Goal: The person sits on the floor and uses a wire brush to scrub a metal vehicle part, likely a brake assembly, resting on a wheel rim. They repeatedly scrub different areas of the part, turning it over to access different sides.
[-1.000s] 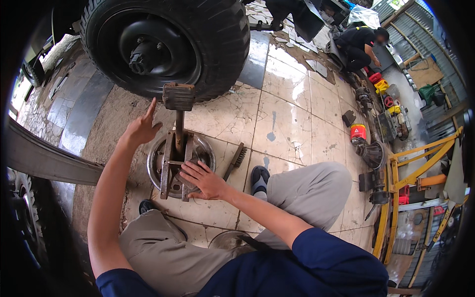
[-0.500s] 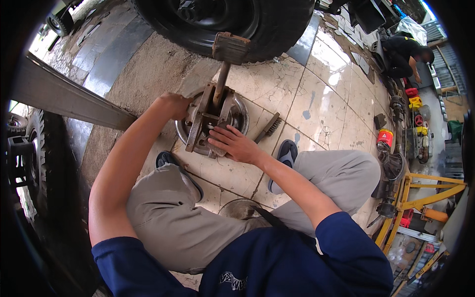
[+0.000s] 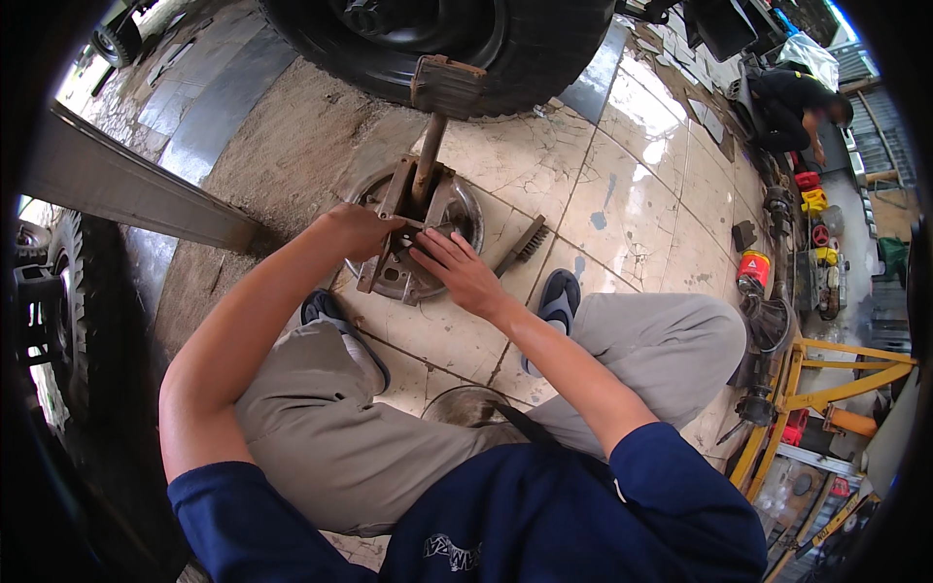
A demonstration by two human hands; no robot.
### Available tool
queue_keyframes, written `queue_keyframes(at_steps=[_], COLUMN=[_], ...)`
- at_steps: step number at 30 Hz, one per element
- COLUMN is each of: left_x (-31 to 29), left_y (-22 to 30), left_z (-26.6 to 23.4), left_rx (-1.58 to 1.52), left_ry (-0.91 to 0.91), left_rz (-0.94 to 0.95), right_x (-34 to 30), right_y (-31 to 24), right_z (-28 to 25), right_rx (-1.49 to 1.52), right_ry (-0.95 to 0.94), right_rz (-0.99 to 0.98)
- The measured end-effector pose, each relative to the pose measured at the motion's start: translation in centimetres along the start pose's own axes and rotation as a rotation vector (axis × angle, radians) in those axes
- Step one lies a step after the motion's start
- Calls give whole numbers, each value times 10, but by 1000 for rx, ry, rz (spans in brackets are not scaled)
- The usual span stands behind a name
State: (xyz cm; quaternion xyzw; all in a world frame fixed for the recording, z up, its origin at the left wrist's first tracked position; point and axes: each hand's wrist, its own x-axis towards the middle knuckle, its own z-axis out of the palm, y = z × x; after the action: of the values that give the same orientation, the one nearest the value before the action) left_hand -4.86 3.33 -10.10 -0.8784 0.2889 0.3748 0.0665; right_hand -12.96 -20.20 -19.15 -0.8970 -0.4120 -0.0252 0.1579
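A rusty metal pedal bracket (image 3: 394, 180) lies on a round metal wheel or drum (image 3: 473, 209) on the floor. From it a rod (image 3: 429, 154) runs away from me to a ribbed pedal pad (image 3: 447, 85). My left hand (image 3: 362, 233) is closed on the bracket's left side, its fingertips reaching over the middle; exactly what they pinch is hidden. Fingers stretched out, my right hand (image 3: 468, 276) rests against the bracket's near right part. A wire brush (image 3: 523, 245) lies on the tiles, right of the drum.
A large black tyre (image 3: 525, 58) stands just beyond the pedal pad. At left a grey beam (image 3: 146, 185) slants toward the work. On the right are a red and yellow can (image 3: 754, 269), a yellow metal frame (image 3: 797, 398) and machine parts. A person (image 3: 792, 107) bends at far right.
My left hand has shifted right and nearer, from the bracket's outer side toward its middle. My right hand stays almost in place. The bracket and pedal have tilted slightly.
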Motion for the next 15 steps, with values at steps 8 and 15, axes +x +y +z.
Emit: queue_keyframes(at_steps=[8, 15], left_x=[8, 15], left_y=[8, 10], left_z=[7, 26], left_rx=[84, 161], left_ry=[161, -19], left_rz=[-145, -295], right_x=[2, 5], right_y=[5, 10], right_z=[-1, 8], right_rx=[-45, -103], right_ry=[-4, 51], right_rz=[27, 66])
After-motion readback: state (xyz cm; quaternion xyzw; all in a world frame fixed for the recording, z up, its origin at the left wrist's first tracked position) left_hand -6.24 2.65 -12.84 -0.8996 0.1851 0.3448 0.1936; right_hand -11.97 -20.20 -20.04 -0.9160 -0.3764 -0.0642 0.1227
